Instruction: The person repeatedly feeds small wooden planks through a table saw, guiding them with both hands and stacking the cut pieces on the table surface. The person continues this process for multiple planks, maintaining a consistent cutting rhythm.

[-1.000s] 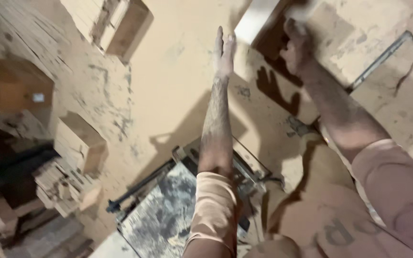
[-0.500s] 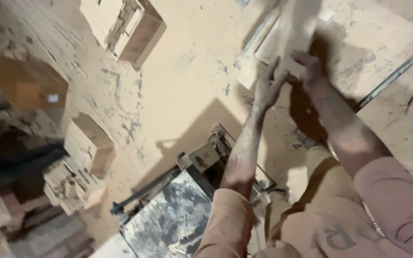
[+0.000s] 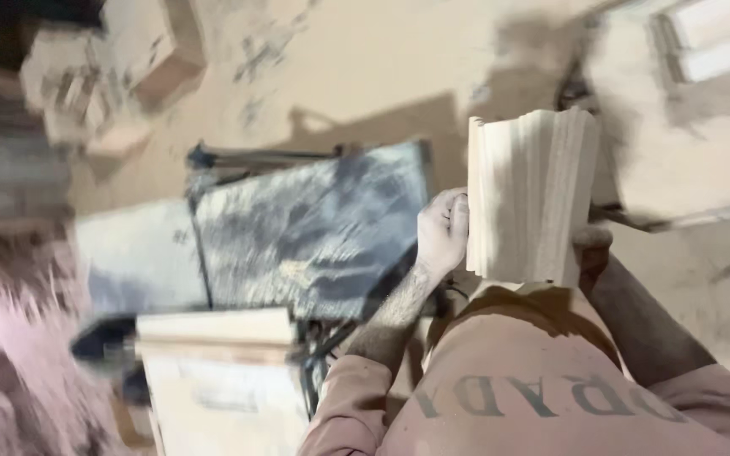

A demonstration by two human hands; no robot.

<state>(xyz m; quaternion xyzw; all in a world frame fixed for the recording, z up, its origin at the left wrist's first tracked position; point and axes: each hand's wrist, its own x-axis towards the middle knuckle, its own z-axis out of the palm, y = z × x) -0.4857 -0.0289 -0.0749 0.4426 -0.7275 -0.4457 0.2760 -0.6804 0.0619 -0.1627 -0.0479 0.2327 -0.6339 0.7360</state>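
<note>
Both hands are on a stack of pale, flat wooden boards (image 3: 527, 198), held upright on edge in front of the chest, above the dusty tan shirt (image 3: 517, 380)

Left hand (image 3: 443, 230): fingers curled shut against the stack's left face, knuckles toward camera, pressing inward. Right hand (image 3: 591, 245): mostly hidden behind the stack's lower right corner; only a bit of knuckle and the forearm show, so I cannot tell how far those fingers are closed, though it looks like it's bracing the far side

Judging by the grip, it's a squeeze from both sides to keep the loose boards aligned as one bundle; board ends are roughly flush at the top

Around it:
- dark grey, dust-streaked metal machine table (image 3: 314, 228) just left of the left hand, below the bundle in frame
- light wooden panel (image 3: 221, 371) lying at the table's near edge
- sawdust-covered sandy floor (image 3: 365, 59) beyond
- pale timber pieces (image 3: 711, 51) top right, well apart from the bundle

Hard to read: heavy motion blur on the whole left side, blocks and shapes there are unidentifiable. Stack's bottom edge merges with the shirt; board count not resolvable. Dark thin bar at the table's far edge, unclear what it is
</note>
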